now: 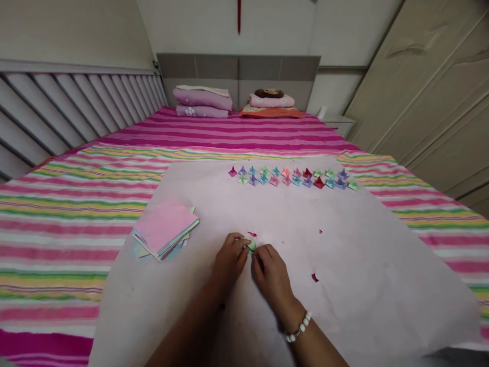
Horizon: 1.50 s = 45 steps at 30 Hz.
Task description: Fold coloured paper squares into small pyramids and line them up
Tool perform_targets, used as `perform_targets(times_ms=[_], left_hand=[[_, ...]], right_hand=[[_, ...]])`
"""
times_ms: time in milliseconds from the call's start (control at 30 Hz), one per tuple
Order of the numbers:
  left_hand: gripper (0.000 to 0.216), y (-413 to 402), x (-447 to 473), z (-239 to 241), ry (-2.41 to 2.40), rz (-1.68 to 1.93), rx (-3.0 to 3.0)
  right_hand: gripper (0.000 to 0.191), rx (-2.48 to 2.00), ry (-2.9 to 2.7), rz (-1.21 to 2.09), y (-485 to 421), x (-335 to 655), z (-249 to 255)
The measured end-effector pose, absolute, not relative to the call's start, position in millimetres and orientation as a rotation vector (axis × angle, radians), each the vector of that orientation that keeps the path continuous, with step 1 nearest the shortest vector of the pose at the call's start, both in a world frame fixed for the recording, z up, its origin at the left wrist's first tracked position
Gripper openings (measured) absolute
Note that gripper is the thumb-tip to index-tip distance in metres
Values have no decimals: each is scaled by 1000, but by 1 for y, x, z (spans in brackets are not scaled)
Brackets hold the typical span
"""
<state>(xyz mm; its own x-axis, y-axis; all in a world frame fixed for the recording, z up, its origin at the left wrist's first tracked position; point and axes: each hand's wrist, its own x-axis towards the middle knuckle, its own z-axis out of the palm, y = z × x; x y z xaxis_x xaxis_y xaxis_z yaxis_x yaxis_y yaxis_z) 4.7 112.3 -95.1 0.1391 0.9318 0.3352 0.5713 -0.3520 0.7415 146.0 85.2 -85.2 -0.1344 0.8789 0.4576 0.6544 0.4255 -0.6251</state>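
Observation:
My left hand (230,259) and my right hand (270,275) meet over a pale pink sheet (344,285) spread on the bed. Both pinch a small folded green paper piece (251,246) between their fingertips, pressed down on the sheet. My right wrist wears a white bead bracelet (299,329). A stack of coloured square papers (165,229), pink on top, lies to the left of my left hand. Far ahead, several small folded paper shapes (292,177) in many colours stand in two rows.
The bed has a striped pink, green and yellow cover (69,204). Pillows (202,102) and folded bedding (272,104) lie at the headboard. A slatted rail (57,107) runs along the left, wardrobe doors (439,92) on the right. Tiny red paper scraps (314,278) dot the sheet.

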Motion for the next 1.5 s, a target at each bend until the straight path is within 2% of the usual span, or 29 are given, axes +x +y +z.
perform_targets(times_ms=[267,500,700,867,1200,1367,1500], left_hand=[[24,100,6,-95,1639,1646,1788],[29,95,8,-105,1736,1549,2102],[29,98,8,-110,1764,1490,2073],[29,99,9,-112,1747,1476,2044],[30,98,11,-113,1723,1470,2005],[31,98,12,-111,1732,1475,1980],[34,98,14,-108,1738,1453,1967]], right_hand=[[15,-1303,-1668,453,102,148,-66],[19,-1316,-1700,464,188,131,-41],[20,-1376,-1712,424,271,103,-40],[23,-1434,-1723,381,307,82,-46],[24,-1578,-1692,309,326,62,-61],[15,-1552,-1732,313,313,66,-49],[23,-1475,-1816,350,272,81,-35]])
